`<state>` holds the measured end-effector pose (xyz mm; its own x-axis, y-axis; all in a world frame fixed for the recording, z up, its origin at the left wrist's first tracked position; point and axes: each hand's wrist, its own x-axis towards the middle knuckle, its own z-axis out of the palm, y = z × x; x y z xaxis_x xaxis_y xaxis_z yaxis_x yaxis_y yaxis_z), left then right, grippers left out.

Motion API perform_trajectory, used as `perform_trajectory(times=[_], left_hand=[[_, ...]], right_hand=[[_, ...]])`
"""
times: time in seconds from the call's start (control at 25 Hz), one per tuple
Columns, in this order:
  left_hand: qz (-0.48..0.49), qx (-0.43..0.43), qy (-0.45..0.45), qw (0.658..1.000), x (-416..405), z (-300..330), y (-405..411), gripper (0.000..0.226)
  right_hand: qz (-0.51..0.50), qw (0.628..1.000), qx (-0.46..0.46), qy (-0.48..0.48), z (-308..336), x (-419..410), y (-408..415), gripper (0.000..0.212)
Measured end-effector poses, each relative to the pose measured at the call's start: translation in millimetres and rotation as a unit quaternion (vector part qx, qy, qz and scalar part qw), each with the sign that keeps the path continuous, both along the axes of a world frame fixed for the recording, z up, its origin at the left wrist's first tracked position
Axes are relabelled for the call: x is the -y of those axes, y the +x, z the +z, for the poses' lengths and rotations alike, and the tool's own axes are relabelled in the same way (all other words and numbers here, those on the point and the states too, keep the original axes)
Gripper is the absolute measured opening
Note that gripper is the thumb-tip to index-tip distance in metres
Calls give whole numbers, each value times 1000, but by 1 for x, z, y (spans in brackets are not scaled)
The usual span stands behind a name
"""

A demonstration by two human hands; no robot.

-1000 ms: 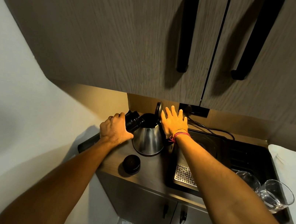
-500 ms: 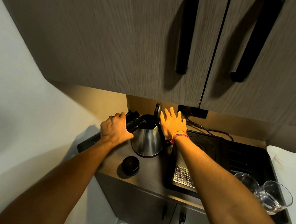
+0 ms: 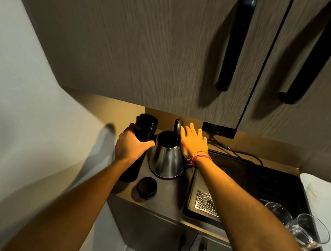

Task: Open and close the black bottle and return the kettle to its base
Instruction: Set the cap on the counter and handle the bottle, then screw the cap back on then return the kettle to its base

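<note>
No readable writing or brand on anything; all surfaces too dark or blurred. Black bottle (image 3: 143,131) is matte, cylindrical, uncapped with open mouth at top, upright or nearly so, its lower part hidden behind the left hand (image 3: 132,147), which is wrapped around its body, fingers curled on the kettle side, thumb on the far side. One round black cap (image 3: 147,187) lies flat on the counter (image 3: 170,200) just below the left hand, apart from the bottle. Kettle (image 3: 167,158) sits between the two hands: steel cone body, shiny, dark open top, black lid (image 3: 178,127) flipped up at its back. It touches or nearly touches the left hand's fingers; whether it sits on a base cannot be told. Right hand (image 3: 193,144) is flat and spread, fingers extended, palm laid against the kettle's right upper side by the raised lid, not gripping anything. Red and yellow thread bracelets (image 3: 199,158) on the right wrist. To the right of the right hand a black sink (image 3: 276,186) with one metal drain grid (image 3: 205,202) under the right forearm. Two clear glasses (image 3: 296,224) beyond the right forearm, at the sink's edge. A black cord (image 3: 236,151) runs behind the right hand. Above both hands, two cabinet doors (image 3: 152,36) with two black handles (image 3: 236,41).
</note>
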<state>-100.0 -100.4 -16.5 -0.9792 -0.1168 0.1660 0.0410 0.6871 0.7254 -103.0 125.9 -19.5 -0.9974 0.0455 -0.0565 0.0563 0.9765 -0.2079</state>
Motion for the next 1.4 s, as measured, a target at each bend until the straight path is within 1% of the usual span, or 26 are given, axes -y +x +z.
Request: perform_trajectory(times=[0.08, 0.16, 0.2, 0.24, 0.32, 0.36, 0.52, 0.64, 0.72, 0.8, 0.84, 0.92, 0.96, 1.0, 1.04, 1.08, 1.12, 1.16, 1.2, 1.24, 1.28, 1.32, 1.4], left_hand=[[22, -7, 53, 998, 5, -12, 1, 70], [46, -4, 81, 996, 10, -25, 3, 72], [57, 4, 98, 994, 13, -31, 4, 75], [64, 13, 112, 992, 16, -37, 4, 77], [67, 21, 128, 989, 24, -45, 2, 80], [67, 21, 133, 989, 28, -47, 0, 80], [55, 23, 151, 987, 33, -47, -3, 81], [46, 19, 161, 986, 38, -49, 1, 86], [29, 39, 156, 986, 43, -53, 4, 90], [30, 69, 118, 990, 49, -60, 14, 85], [53, 89, 77, 992, 51, -65, 23, 81], [112, 151, -48, 981, 51, -74, 43, 84], [106, 181, -119, 970, 46, -79, 53, 87], [68, 195, -183, 961, 39, -84, 61, 88], [4, 180, -234, 955, 30, -88, 69, 87], [-68, 135, -267, 952, 19, -89, 74, 82], [-128, 74, -280, 949, 7, -85, 75, 74], [-167, -1, -274, 947, -6, -77, 70, 62], [-186, -68, -262, 944, -19, -67, 58, 49], [-193, -113, -249, 942, -31, -56, 42, 41], [-192, -125, -235, 945, -41, -42, 25, 46], [-196, -105, -244, 944, -49, -30, 9, 58], [-210, -40, -312, 926, -60, -20, -12, 78]], right_hand=[[-26, 997, 2, -69, 5, 10, -4, 53], [-59, 992, 6, -115, 7, 25, -7, 57], [-69, 991, 9, -113, 5, 32, -7, 60], [-71, 993, 9, -92, 2, 38, -8, 63], [-73, 996, -3, -42, -7, 45, -9, 61], [-77, 996, -12, -34, -9, 47, -9, 59], [-88, 995, -21, -31, -10, 47, -12, 57], [-86, 996, -22, -27, -12, 47, -12, 60], [-80, 996, -25, -30, -12, 45, -11, 62], [-70, 997, -26, -33, -12, 42, -11, 66], [-67, 997, -27, -33, -11, 41, -11, 70], [-58, 997, -41, -21, -13, 41, -9, 76], [-50, 997, -53, -11, -14, 41, -7, 76], [-40, 997, -61, -5, -16, 41, -6, 76], [-31, 997, -67, -3, -18, 42, -5, 74], [-23, 997, -74, -4, -20, 42, -4, 73], [-16, 997, -81, -6, -21, 41, -3, 72], [-9, 996, -90, -5, -23, 40, -2, 70], [-1, 995, -97, 0, -24, 37, -1, 68], [5, 995, -98, 4, -26, 33, 0, 67], [12, 996, -94, 5, -28, 30, 1, 66], [18, 996, -89, 3, -28, 28, 2, 65], [25, 996, -83, -4, -29, 26, 1, 64]])
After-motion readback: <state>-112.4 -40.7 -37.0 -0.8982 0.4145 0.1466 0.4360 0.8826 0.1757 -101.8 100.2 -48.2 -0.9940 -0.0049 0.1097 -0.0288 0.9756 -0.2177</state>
